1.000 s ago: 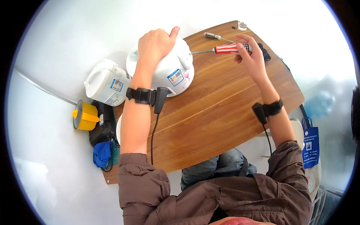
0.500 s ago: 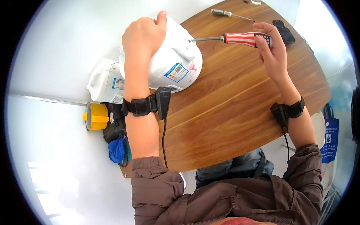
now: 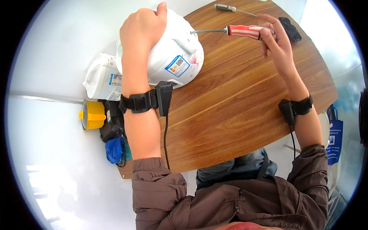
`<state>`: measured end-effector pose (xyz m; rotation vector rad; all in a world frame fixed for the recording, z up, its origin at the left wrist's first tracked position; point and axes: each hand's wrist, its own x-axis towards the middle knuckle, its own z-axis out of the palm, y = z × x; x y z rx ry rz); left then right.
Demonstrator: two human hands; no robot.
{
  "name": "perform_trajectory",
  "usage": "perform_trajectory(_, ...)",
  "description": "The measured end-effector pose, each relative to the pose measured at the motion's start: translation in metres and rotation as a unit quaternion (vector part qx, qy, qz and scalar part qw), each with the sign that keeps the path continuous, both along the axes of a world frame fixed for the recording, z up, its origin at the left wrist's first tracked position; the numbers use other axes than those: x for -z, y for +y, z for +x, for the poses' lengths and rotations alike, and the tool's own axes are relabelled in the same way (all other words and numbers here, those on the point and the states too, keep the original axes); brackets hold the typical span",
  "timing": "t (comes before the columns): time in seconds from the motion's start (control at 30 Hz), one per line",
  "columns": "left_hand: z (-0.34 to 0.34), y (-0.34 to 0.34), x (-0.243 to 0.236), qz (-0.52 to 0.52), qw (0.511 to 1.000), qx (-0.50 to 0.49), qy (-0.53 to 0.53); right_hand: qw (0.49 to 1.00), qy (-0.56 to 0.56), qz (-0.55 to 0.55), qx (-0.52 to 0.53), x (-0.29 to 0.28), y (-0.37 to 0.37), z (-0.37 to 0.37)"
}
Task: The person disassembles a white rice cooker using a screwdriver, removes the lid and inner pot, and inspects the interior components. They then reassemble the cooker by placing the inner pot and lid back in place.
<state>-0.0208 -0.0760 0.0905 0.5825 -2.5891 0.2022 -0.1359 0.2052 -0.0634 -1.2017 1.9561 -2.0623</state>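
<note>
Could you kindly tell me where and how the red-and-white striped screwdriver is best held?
Probably take the striped screwdriver by its thick handle, from the right, as the right hand does: its thin shaft points left, apparently meeting the white rice cooker.

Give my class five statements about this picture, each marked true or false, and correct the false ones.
1. The left hand is on the big white cooker. True.
2. The right hand holds a screwdriver with a red-and-white striped handle. True.
3. That screwdriver's shaft points away from the big white cooker. False: it points toward it, with the tip end at its side.
4. A second screwdriver lies on the wooden table. True.
5. Nothing stands beside the big white cooker. False: a smaller white cooker is next to it, on the picture's left.
</note>
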Motion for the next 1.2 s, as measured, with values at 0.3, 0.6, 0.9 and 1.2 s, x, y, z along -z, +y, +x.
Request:
perform_trajectory(0.3, 0.002, -0.002, 0.001, -0.001, 1.000, 0.008, 0.011, 0.998, -0.056, 0.041, -0.011, -0.007, 0.004, 0.004)
perform_trajectory(0.6, 0.004, 0.001, 0.000, 0.002, 1.000, 0.000, 0.008, 0.998, -0.056, 0.034, 0.019, -0.009, -0.002, 0.012)
perform_trajectory(0.9, 0.004, -0.001, 0.001, -0.001, 1.000, 0.007, 0.012, 0.993, -0.101, 0.068, 0.003, -0.010, -0.001, 0.009)
perform_trajectory(1.2, 0.006, 0.000, -0.001, 0.001, 1.000, -0.002, 0.013, 0.992, -0.115, 0.052, -0.017, -0.006, -0.001, 0.007)
